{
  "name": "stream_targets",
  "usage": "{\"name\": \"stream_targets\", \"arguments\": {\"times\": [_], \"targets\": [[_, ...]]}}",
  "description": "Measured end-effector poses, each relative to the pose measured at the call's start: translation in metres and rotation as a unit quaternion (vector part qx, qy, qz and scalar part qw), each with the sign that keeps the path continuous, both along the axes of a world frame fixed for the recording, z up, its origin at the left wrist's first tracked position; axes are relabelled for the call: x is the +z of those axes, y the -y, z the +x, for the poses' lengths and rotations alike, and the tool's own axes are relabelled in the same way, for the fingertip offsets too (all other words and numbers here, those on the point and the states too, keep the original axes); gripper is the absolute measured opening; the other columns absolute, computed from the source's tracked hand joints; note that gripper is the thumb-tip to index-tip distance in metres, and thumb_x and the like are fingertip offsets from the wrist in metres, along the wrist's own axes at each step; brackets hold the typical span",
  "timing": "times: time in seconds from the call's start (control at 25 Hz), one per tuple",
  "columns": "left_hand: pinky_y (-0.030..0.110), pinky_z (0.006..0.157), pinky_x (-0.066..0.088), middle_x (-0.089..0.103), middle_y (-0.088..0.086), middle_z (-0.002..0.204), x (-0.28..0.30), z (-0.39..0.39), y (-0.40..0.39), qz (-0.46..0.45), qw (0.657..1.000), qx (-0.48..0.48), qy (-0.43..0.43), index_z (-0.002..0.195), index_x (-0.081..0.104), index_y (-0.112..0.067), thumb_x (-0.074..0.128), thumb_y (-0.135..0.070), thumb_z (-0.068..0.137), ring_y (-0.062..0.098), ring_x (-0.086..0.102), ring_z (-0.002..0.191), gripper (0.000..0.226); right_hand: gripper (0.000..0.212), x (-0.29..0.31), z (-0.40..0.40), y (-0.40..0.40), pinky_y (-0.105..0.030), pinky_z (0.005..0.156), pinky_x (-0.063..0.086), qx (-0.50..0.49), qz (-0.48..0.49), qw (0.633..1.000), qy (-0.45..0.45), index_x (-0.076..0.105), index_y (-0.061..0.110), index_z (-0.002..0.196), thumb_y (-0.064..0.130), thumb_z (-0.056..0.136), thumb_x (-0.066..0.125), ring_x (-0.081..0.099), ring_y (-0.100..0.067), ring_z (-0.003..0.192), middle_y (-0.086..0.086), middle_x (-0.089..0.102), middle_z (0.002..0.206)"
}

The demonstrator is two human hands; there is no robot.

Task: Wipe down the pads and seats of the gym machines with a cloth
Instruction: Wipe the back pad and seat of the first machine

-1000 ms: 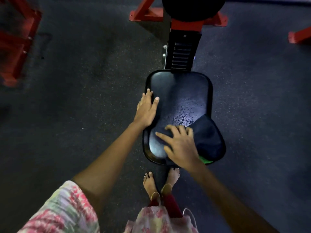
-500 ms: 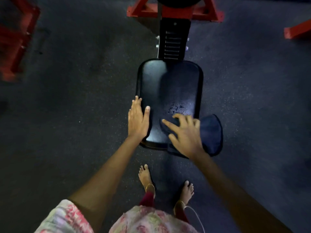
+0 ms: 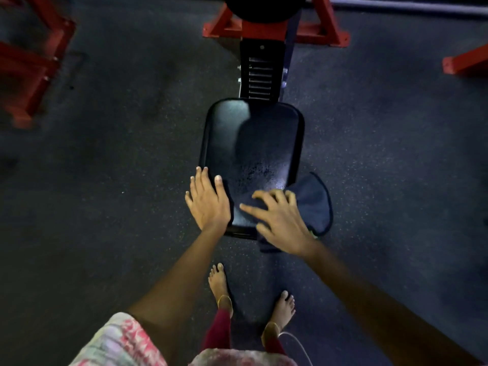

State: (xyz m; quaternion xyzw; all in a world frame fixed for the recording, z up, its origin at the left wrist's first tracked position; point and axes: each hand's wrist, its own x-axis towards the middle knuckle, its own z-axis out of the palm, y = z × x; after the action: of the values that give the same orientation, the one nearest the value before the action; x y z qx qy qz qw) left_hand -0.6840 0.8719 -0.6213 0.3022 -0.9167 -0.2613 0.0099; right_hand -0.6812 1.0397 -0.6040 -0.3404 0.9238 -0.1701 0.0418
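Note:
A black padded seat [image 3: 250, 138] of a red-framed gym machine lies below me, with wet speckles near its front right. A dark blue cloth [image 3: 314, 202] lies over the seat's front right corner and hangs past its edge. My right hand [image 3: 280, 220] presses flat on the cloth with fingers spread. My left hand [image 3: 208, 199] rests flat on the seat's front left edge, fingers straight.
A black slotted adjuster post [image 3: 260, 72] joins the seat to the red frame [image 3: 274, 27]. Another round black pad [image 3: 261, 9] shows at the top edge. Red machine legs stand at left [image 3: 29, 70] and right [image 3: 464, 64]. My bare feet [image 3: 219, 283] stand on dark rubber flooring.
My right hand has slid the cloth from the seat's front middle toward its front right corner, so more cloth hangs off the edge. My left hand has shifted back along the left edge.

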Motion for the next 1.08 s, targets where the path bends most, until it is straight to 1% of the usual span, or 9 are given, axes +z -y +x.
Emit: {"name": "stream_targets", "arguments": {"times": [0.08,0.24,0.32,0.4,0.52,0.72,0.8,0.96,1.08], "targets": [[0.041,0.115,0.012,0.026,-0.002,0.154,0.0,0.001,-0.001,0.003,1.0,0.007,-0.022,0.144,0.031,-0.017,0.015,-0.046,0.095,0.016,0.018,0.143,0.059,0.05,-0.004,-0.014,-0.022,-0.04,0.084,0.03,0.04,-0.011,0.999,-0.003,0.062,0.032,0.121,0.033,0.077,0.04,0.041,-0.023,0.103,-0.004,0.057,0.121],[0.038,0.114,0.013,0.028,-0.002,0.153,-0.003,0.0,0.0,-0.008,0.999,0.021,-0.044,0.145,0.031,-0.015,0.013,-0.048,0.092,0.015,0.02,0.142,0.065,0.046,0.004,-0.083,-0.003,-0.043,0.092,0.028,-0.201,0.036,0.976,0.076,0.051,0.036,0.133,0.031,0.087,0.048,0.038,-0.03,0.116,-0.001,0.044,0.136],[0.038,0.114,0.014,0.029,-0.002,0.153,-0.004,0.001,-0.001,-0.009,0.998,0.023,-0.049,0.145,0.031,-0.016,0.011,-0.052,0.09,0.015,0.021,0.142,0.068,0.049,0.007,-0.082,0.025,-0.045,0.094,0.028,-0.155,0.06,0.984,0.056,0.05,0.032,0.135,0.028,0.086,0.054,0.039,-0.033,0.117,-0.004,0.044,0.137],[0.039,0.113,0.015,0.03,-0.002,0.152,-0.003,0.002,-0.002,-0.008,0.998,0.031,-0.056,0.145,0.031,-0.016,0.01,-0.054,0.088,0.015,0.023,0.141,0.071,0.051,0.005,-0.06,0.03,-0.048,0.09,0.033,-0.019,0.025,0.999,0.01,0.058,0.029,0.128,0.026,0.077,0.056,0.047,-0.034,0.107,-0.007,0.053,0.127],[0.04,0.113,0.016,0.031,-0.001,0.152,-0.001,0.0,-0.003,-0.012,0.998,0.028,-0.059,0.144,0.032,-0.015,0.009,-0.054,0.089,0.016,0.023,0.141,0.071,0.051,0.001,-0.051,-0.011,-0.04,0.086,0.028,0.128,0.024,0.991,-0.008,0.059,0.034,0.124,0.03,0.076,0.045,0.042,-0.024,0.106,-0.001,0.056,0.124],[0.04,0.113,0.016,0.031,0.0,0.152,-0.001,-0.001,-0.004,-0.016,0.998,0.014,-0.064,0.144,0.032,-0.014,0.004,-0.065,0.088,0.017,0.023,0.142,0.081,0.048,0.009,-0.117,0.008,-0.041,0.09,0.027,-0.122,0.072,0.988,0.069,0.048,0.035,0.136,0.024,0.089,0.051,0.037,-0.03,0.118,-0.001,0.044,0.137],[0.041,0.113,0.018,0.031,0.002,0.151,-0.001,0.0,-0.004,-0.015,0.997,0.021,-0.077,0.144,0.032,-0.013,0.004,-0.065,0.088,0.018,0.025,0.141,0.081,0.05,0.014,-0.108,0.041,-0.043,0.092,0.025,-0.083,0.07,0.992,0.059,0.047,0.032,0.137,0.025,0.088,0.052,0.036,-0.032,0.119,-0.003,0.042,0.14],[0.042,0.113,0.019,0.032,0.006,0.151,-0.001,-0.001,-0.003,0.01,0.993,0.047,-0.108,0.142,0.034,-0.008,0.013,-0.049,0.091,0.02,0.03,0.138,0.069,0.051,0.008,-0.051,0.014,-0.056,0.098,0.029,0.138,0.035,0.99,0.02,0.049,0.032,0.135,0.03,0.084,0.056,0.042,-0.034,0.124,-0.001,0.048,0.14],[0.04,0.114,0.015,0.032,0.006,0.151,0.0,0.001,-0.005,0.007,0.993,0.047,-0.11,0.142,0.034,-0.008,0.013,-0.05,0.091,0.019,0.03,0.138,0.069,0.049,0.001,-0.072,-0.015,-0.063,0.101,0.021,0.102,0.049,0.993,0.034,0.041,0.038,0.14,0.035,0.092,0.051,0.031,-0.03,0.137,0.009,0.04,0.147]]}}
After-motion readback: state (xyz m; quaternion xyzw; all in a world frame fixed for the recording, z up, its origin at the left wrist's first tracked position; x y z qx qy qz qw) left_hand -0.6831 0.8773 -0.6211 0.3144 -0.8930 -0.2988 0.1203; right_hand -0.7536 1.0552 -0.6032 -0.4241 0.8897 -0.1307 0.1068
